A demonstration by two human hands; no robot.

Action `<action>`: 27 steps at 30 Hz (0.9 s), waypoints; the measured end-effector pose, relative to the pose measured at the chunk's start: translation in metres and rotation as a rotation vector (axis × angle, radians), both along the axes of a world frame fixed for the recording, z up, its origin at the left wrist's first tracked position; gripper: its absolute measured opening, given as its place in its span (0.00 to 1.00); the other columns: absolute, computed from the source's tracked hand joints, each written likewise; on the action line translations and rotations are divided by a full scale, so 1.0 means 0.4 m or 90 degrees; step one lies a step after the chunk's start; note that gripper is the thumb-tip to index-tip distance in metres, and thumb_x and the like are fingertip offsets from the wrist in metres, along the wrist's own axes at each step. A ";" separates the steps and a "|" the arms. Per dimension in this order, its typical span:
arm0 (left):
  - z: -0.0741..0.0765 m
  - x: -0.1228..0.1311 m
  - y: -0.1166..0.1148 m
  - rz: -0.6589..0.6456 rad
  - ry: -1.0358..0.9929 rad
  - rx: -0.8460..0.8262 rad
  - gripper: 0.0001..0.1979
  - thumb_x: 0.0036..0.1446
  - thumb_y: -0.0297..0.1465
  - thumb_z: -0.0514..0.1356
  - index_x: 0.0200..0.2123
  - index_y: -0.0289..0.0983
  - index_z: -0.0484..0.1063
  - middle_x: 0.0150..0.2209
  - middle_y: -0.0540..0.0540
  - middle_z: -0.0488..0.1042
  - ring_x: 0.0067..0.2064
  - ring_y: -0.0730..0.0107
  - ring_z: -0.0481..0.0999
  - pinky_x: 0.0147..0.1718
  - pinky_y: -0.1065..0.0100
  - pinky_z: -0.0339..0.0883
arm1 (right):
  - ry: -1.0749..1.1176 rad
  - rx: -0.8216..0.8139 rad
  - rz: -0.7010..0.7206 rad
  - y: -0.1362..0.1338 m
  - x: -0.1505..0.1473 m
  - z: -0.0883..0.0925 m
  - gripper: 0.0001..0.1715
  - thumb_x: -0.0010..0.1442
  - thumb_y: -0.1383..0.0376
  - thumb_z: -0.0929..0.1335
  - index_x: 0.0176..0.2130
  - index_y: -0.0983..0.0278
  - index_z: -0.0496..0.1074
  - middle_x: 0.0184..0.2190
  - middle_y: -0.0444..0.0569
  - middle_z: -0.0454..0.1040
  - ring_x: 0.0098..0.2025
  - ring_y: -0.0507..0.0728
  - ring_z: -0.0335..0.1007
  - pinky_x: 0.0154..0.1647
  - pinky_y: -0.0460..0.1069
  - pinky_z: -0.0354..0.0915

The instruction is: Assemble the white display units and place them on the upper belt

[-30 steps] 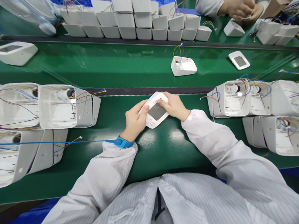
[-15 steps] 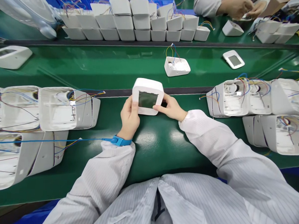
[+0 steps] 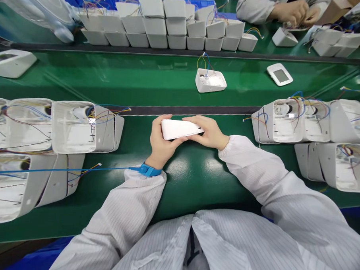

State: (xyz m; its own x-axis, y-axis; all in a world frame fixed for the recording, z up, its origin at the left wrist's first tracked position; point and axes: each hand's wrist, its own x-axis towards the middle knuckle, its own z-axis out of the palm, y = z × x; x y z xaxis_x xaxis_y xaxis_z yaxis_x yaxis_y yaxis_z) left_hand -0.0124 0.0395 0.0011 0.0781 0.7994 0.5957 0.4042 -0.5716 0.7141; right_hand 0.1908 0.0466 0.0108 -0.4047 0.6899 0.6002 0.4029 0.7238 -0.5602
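From the head camera, I grip a white device cover [image 3: 180, 129] between both hands, just above the green bench [image 3: 196, 179] and near its far edge. My left hand [image 3: 161, 144] clasps its left end, thumb underneath and fingers curled over the top. My right hand [image 3: 209, 132] pinches the right end, fingers laid along the upper edge. The cover is turned edge-on to me, so I see only a plain white side and cannot tell where its screen faces. A blue wrist strap [image 3: 145, 170] sits on my left wrist, its blue cord running off to the left.

Open white housings [image 3: 73, 126] with coloured wires lie to my left, and more housings [image 3: 288, 120] to my right. On the green conveyor [image 3: 125, 77] beyond sit 1 open base [image 3: 210, 80] with wires and 1 screen unit [image 3: 279, 74]. Stacked white shells [image 3: 172, 27] line the far side, where another person's hands [image 3: 295, 13] work.
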 end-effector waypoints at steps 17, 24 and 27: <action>0.008 0.004 0.004 0.026 0.014 -0.030 0.35 0.48 0.57 0.65 0.49 0.38 0.65 0.45 0.44 0.71 0.46 0.61 0.74 0.47 0.60 0.68 | -0.019 -0.020 -0.047 -0.004 -0.012 0.003 0.29 0.65 0.46 0.65 0.55 0.63 0.72 0.48 0.54 0.79 0.48 0.59 0.75 0.50 0.52 0.69; -0.001 0.003 0.005 -0.005 -0.002 -0.033 0.35 0.51 0.52 0.66 0.55 0.39 0.62 0.50 0.42 0.70 0.51 0.57 0.73 0.52 0.58 0.68 | -0.074 -0.006 -0.026 0.012 0.006 0.005 0.33 0.65 0.43 0.63 0.58 0.62 0.69 0.52 0.54 0.77 0.53 0.61 0.74 0.53 0.54 0.68; -0.017 0.004 0.011 -0.030 -0.005 -0.080 0.35 0.58 0.50 0.62 0.62 0.40 0.58 0.59 0.38 0.66 0.60 0.53 0.69 0.58 0.55 0.64 | -0.062 -0.013 -0.054 0.029 0.029 0.001 0.36 0.64 0.41 0.62 0.56 0.64 0.69 0.52 0.56 0.76 0.53 0.61 0.73 0.53 0.55 0.68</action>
